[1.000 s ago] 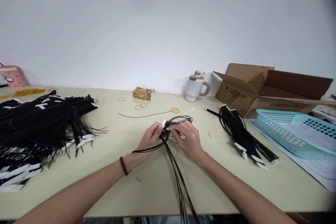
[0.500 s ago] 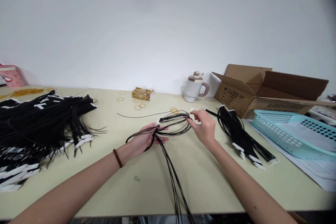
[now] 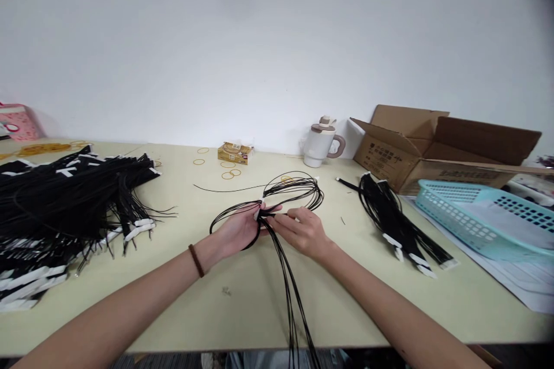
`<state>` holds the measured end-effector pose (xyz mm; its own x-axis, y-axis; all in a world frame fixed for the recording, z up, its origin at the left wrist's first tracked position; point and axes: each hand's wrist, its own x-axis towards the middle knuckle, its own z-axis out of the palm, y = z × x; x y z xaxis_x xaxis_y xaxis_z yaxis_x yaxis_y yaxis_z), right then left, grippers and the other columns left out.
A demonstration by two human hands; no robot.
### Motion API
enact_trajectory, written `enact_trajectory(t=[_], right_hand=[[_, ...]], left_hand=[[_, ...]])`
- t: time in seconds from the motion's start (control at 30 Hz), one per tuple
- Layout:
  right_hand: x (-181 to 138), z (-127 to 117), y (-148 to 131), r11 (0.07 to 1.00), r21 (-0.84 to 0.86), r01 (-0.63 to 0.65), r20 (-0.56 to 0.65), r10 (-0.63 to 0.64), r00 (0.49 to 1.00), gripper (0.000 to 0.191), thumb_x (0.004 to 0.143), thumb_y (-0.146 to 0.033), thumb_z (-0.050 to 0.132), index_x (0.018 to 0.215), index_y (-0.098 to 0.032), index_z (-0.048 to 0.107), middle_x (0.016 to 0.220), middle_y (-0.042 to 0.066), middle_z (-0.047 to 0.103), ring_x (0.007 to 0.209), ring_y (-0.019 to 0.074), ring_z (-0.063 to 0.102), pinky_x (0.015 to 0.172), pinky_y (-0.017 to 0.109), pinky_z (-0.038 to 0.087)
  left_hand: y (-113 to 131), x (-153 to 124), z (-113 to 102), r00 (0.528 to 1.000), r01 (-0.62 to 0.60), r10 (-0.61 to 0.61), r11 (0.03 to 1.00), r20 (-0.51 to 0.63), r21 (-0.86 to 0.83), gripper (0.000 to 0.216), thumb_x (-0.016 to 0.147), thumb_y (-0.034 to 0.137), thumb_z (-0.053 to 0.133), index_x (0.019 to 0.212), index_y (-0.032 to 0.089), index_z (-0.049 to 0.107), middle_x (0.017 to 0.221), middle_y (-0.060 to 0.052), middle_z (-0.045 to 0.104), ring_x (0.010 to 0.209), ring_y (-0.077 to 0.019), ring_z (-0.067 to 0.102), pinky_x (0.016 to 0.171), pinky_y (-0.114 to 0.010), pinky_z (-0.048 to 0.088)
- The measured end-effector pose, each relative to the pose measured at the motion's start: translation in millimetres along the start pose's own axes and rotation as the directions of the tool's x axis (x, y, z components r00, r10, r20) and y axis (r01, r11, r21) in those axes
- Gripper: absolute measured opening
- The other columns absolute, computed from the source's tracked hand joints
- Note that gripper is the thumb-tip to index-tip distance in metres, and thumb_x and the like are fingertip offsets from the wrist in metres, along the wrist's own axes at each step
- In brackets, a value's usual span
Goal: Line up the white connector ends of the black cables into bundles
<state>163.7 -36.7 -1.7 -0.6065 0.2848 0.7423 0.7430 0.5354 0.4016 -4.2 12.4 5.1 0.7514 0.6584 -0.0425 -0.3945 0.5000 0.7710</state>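
Note:
Above the middle of the table, my left hand [image 3: 240, 228] is closed round a bundle of thin black cables [image 3: 285, 277] where they cross. The cables loop out beyond both hands, and their long tails run toward me over the table's front edge. A white connector [image 3: 260, 208] shows at my left fingertips. My right hand [image 3: 300, 230] meets the left one at the crossing, its fingers pinching the same bundle. A brown band sits on my left wrist.
A big heap of black cables with white tags [image 3: 60, 207] covers the left. A smaller bundle [image 3: 396, 222] lies to the right, by a cardboard box [image 3: 437, 147] and a turquoise basket [image 3: 485, 216]. Rubber bands [image 3: 231, 173], a small box [image 3: 235, 153] and a mug [image 3: 320, 141] stand behind.
My right hand reached out to the right toward the loop's far end, then came back to the crossing beside my left hand. The loop now stands wider.

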Motion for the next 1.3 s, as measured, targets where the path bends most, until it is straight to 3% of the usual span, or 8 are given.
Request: enact_trajectory(t=[0.6, 0.73, 0.83, 0.97, 1.1, 1.17, 1.23, 1.3], right_hand=[[-2.2, 3.3, 2.4, 0.999, 0.020, -0.033, 0.034, 0.032, 0.999, 0.017, 0.086, -0.014, 0.047, 0.085, -0.025, 0.060, 0.075, -0.001, 0.064, 0.067, 0.0124, 0.050, 0.057, 0.028, 0.036], [1.5, 2.3, 0.2, 0.975, 0.204, -0.083, -0.021, 0.089, 0.996, 0.016, 0.083, -0.013, 0.050, 0.090, -0.023, 0.060, 0.076, 0.001, 0.063, 0.069, 0.0137, 0.050, 0.059, 0.027, 0.040], [8.5, -4.1, -2.5, 0.866, 0.446, -0.228, -0.004, 0.256, 0.967, 0.017, 0.083, -0.013, 0.049, 0.093, -0.022, 0.060, 0.081, 0.003, 0.062, 0.074, 0.0144, 0.053, 0.065, 0.029, 0.044], [17.2, -16.7, 3.9, 0.477, 0.741, -0.472, 0.171, 0.546, 0.820, 0.013, 0.086, -0.022, 0.048, 0.091, -0.021, 0.060, 0.089, 0.005, 0.063, 0.087, 0.0159, 0.057, 0.078, 0.035, 0.047], [14.8, -26.8, 32.2, 0.071, 0.899, -0.432, 0.189, 0.827, 0.530, 0.014, 0.085, -0.034, 0.049, 0.082, -0.021, 0.054, 0.075, 0.001, 0.057, 0.072, 0.0138, 0.058, 0.071, 0.035, 0.050], [10.8, -30.7, 47.6, 0.041, 0.932, -0.360, 0.115, 0.909, 0.401, 0.017, 0.082, -0.037, 0.053, 0.078, -0.020, 0.054, 0.065, -0.003, 0.048, 0.060, 0.0096, 0.053, 0.060, 0.027, 0.048], [7.4, -33.8, 56.4, 0.102, 0.921, -0.375, 0.025, 0.947, 0.319, 0.018, 0.082, -0.038, 0.053, 0.081, -0.020, 0.056, 0.062, -0.005, 0.042, 0.050, 0.0066, 0.042, 0.046, 0.020, 0.039], [5.6, -35.7, 56.2, 0.279, 0.825, -0.492, -0.109, 0.932, 0.347, 0.016, 0.083, -0.034, 0.052, 0.087, -0.020, 0.059, 0.062, -0.004, 0.042, 0.048, 0.0064, 0.037, 0.042, 0.020, 0.031]], left_hand=[[-6.7, 0.4, 7.7, 1.000, 0.014, -0.015, 0.998, -0.008, -0.059, 0.011, 0.081, 0.025, 0.049, 0.075, 0.018, 0.055, 0.075, -0.001, 0.052, 0.068, -0.0115, 0.048, 0.064, -0.026, 0.042], [-7.2, 0.9, 7.2, 1.000, 0.008, -0.010, 0.999, -0.030, -0.054, 0.008, 0.078, 0.025, 0.053, 0.074, 0.018, 0.055, 0.073, -0.001, 0.053, 0.066, -0.0115, 0.050, 0.063, -0.026, 0.043], [-6.8, 2.0, 6.2, 0.997, -0.020, 0.015, 0.998, -0.071, -0.065, 0.008, 0.077, 0.023, 0.054, 0.073, 0.017, 0.056, 0.074, -0.002, 0.057, 0.068, -0.0121, 0.054, 0.067, -0.027, 0.045], [-2.9, 3.3, 5.1, 0.991, -0.057, 0.053, 0.998, -0.125, -0.034, 0.011, 0.079, 0.023, 0.052, 0.073, 0.016, 0.057, 0.079, -0.004, 0.063, 0.075, -0.0149, 0.060, 0.077, -0.030, 0.044], [0.6, 4.7, 2.3, 0.966, -0.100, 0.099, 0.995, -0.238, 0.008, 0.011, 0.080, 0.021, 0.050, 0.073, 0.015, 0.056, 0.090, -0.007, 0.066, 0.084, -0.0182, 0.062, 0.082, -0.030, 0.041], [0.4, 5.3, 0.4, 0.952, -0.133, 0.133, 0.991, -0.277, 0.020, 0.008, 0.079, 0.020, 0.051, 0.073, 0.015, 0.054, 0.090, -0.007, 0.066, 0.083, -0.0185, 0.063, 0.083, -0.031, 0.040], [-1.1, 5.2, -1.1, 0.945, -0.159, 0.160, 0.987, -0.286, 0.028, 0.005, 0.078, 0.019, 0.054, 0.075, 0.015, 0.054, 0.089, -0.007, 0.067, 0.081, -0.0185, 0.063, 0.083, -0.032, 0.039], [-3.1, 4.3, -1.7, 0.944, -0.175, 0.178, 0.984, -0.278, 0.036, 0.006, 0.075, 0.021, 0.057, 0.076, 0.016, 0.055, 0.088, -0.006, 0.067, 0.081, -0.0186, 0.063, 0.083, -0.033, 0.038]])
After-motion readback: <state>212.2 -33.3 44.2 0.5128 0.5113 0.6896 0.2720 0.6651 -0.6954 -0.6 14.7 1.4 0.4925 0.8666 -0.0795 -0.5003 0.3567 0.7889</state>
